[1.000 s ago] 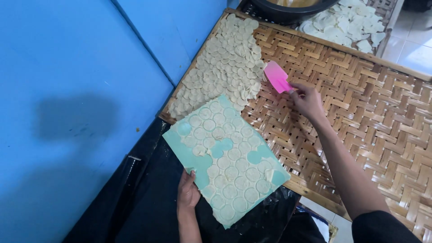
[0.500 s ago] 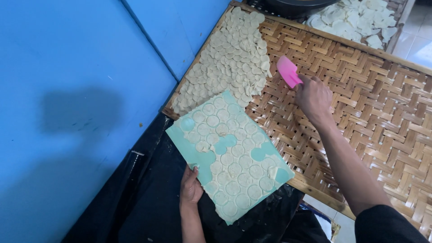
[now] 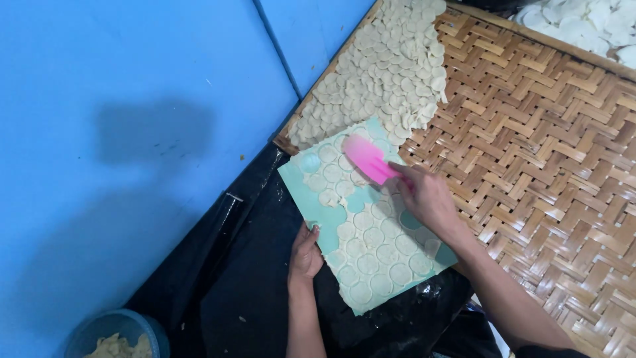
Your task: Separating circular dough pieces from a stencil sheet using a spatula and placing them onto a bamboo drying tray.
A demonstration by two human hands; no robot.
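You are bringing your right hand (image 3: 427, 199) back from the bare weave of the woven bamboo tray (image 3: 550, 132) and onto the teal board (image 3: 331, 215) — a second ago the pink scraper (image 3: 368, 159) was out over the tray, just beside the heap of pale dough discs (image 3: 384, 73), and now its blade is lying on the board's far end among the cut rounds (image 3: 371, 255). Judging by that, one pass is over and you are setting up to lift more rounds off the board. Your right fingers are closing around the scraper's handle; your left hand (image 3: 306, 252) is gripping the board's near left edge, steadying it as it was before. The board is resting tilted, its far corner overlapping the tray's near rim, its near end over black plastic sheeting (image 3: 252, 292). Left of the board a blue wall (image 3: 132, 132) is rising, and well below the board, at the lower left, a blue bucket (image 3: 86, 331) is showing scraps of dough. No packages, labels or signs are showing anywhere around the board.
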